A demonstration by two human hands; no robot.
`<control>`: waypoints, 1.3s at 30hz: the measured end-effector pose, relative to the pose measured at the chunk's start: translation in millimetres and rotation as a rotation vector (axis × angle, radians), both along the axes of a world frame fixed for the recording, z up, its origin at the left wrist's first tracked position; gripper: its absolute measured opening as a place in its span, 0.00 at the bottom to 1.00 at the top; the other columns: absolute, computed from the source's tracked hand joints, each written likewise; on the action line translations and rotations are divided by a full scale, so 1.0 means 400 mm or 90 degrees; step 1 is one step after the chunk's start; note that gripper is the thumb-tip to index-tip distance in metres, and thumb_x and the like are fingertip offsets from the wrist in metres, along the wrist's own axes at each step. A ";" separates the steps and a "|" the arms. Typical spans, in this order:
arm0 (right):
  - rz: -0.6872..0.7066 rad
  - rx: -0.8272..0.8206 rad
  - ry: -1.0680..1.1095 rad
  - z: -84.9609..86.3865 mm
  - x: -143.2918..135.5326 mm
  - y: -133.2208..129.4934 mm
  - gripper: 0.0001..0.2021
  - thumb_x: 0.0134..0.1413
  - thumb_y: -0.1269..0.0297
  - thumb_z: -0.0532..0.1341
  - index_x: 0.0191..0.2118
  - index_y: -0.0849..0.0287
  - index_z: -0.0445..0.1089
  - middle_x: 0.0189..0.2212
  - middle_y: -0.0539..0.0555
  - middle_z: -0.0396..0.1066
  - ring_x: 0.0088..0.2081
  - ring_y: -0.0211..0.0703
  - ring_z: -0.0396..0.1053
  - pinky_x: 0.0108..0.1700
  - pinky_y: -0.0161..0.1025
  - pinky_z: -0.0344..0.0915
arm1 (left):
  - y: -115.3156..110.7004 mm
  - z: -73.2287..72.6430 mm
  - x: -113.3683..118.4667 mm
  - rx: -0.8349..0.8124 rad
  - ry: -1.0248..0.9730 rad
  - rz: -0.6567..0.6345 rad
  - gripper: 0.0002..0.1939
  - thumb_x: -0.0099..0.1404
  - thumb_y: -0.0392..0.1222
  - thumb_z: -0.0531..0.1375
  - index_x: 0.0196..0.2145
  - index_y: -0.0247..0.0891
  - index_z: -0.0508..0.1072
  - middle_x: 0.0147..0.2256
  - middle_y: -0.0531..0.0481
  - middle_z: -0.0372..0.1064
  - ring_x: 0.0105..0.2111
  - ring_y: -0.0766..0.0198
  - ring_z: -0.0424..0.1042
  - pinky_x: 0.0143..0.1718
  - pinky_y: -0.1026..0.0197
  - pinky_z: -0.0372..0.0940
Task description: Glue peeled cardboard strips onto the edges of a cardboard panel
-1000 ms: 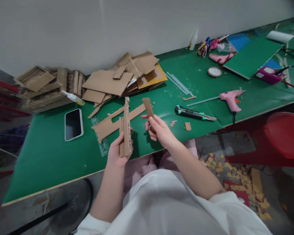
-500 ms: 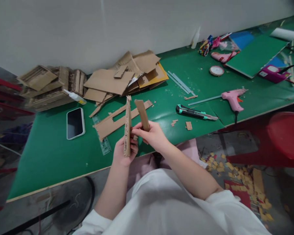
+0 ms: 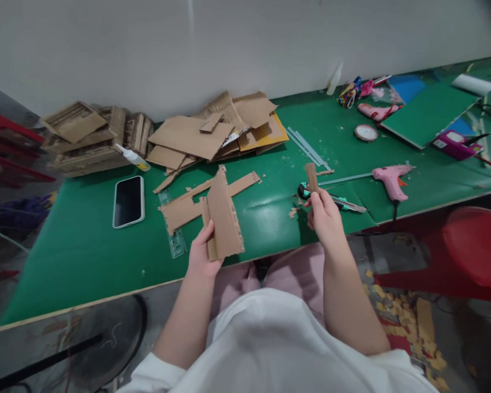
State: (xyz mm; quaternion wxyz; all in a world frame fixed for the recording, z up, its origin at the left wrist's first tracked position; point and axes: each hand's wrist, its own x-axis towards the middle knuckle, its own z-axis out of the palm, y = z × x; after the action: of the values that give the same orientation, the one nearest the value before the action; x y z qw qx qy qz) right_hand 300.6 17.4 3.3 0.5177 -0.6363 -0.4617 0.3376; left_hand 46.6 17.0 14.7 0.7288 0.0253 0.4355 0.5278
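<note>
My left hand point(image 3: 204, 252) is closed around a folded cardboard piece point(image 3: 225, 221), its thumb pressed on the near flap. The piece stands tilted above the table's front part. To the right, my right hand point(image 3: 324, 215) pinches a small cardboard strip point(image 3: 311, 177), which points upward. Just behind the right hand lies a utility knife point(image 3: 343, 203) with its blade out, partly covered by the hand. A cut cardboard sheet with slots point(image 3: 182, 214) rests beyond the left hand, over a clear ruler point(image 3: 177, 244).
Cardboard sheets point(image 3: 188, 135) and a cardboard stack point(image 3: 85, 158) line the wall. A phone point(image 3: 129, 202) and a glue bottle point(image 3: 134, 158) are at left. At right are a pink glue gun point(image 3: 390, 183), glue sticks point(image 3: 306, 147), a tape roll point(image 3: 366, 132) and a green board point(image 3: 429, 114).
My right hand has moved right, away from the left, taking the small strip along. The left hand has turned the folded cardboard so its broad face shows.
</note>
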 end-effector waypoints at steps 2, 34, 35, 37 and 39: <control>-0.009 -0.031 0.054 0.031 -0.043 -0.020 0.20 0.55 0.50 0.48 0.45 0.56 0.67 0.23 0.47 0.60 0.19 0.32 0.57 0.23 0.33 0.59 | -0.007 -0.008 0.020 0.027 0.074 0.008 0.10 0.55 0.34 0.59 0.37 0.36 0.69 0.27 0.52 0.72 0.25 0.66 0.72 0.25 0.67 0.68; 0.086 0.036 -0.010 0.079 -0.125 -0.071 0.15 0.54 0.56 0.54 0.45 0.53 0.71 0.43 0.50 0.72 0.44 0.44 0.69 0.45 0.42 0.66 | -0.045 0.056 0.045 0.248 0.330 0.010 0.18 0.49 0.37 0.66 0.40 0.39 0.69 0.37 0.49 0.72 0.35 0.60 0.73 0.36 0.62 0.69; 0.085 0.041 -0.014 0.079 -0.125 -0.072 0.15 0.54 0.56 0.54 0.45 0.52 0.71 0.43 0.50 0.72 0.44 0.44 0.69 0.45 0.41 0.66 | -0.045 0.056 0.045 0.249 0.329 0.011 0.18 0.49 0.37 0.66 0.39 0.39 0.69 0.37 0.49 0.72 0.35 0.60 0.73 0.36 0.62 0.69; 0.083 0.051 -0.020 0.080 -0.126 -0.073 0.15 0.54 0.57 0.54 0.46 0.52 0.70 0.44 0.50 0.71 0.44 0.44 0.69 0.45 0.41 0.66 | -0.045 0.057 0.046 0.249 0.326 0.011 0.18 0.49 0.37 0.66 0.39 0.38 0.69 0.37 0.49 0.72 0.34 0.60 0.73 0.35 0.62 0.69; 0.082 0.059 -0.032 0.081 -0.127 -0.074 0.15 0.55 0.57 0.54 0.46 0.52 0.70 0.45 0.50 0.71 0.45 0.45 0.69 0.46 0.42 0.66 | -0.045 0.057 0.047 0.245 0.325 0.010 0.18 0.48 0.37 0.66 0.39 0.38 0.69 0.37 0.48 0.72 0.35 0.60 0.73 0.35 0.62 0.69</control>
State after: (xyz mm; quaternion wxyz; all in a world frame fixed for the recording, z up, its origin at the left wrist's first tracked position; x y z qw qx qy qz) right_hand 249.9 -12.2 35.8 0.5122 -0.5889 -0.5294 0.3326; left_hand 65.3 -1.0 37.7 0.5736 0.2907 0.4967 0.5830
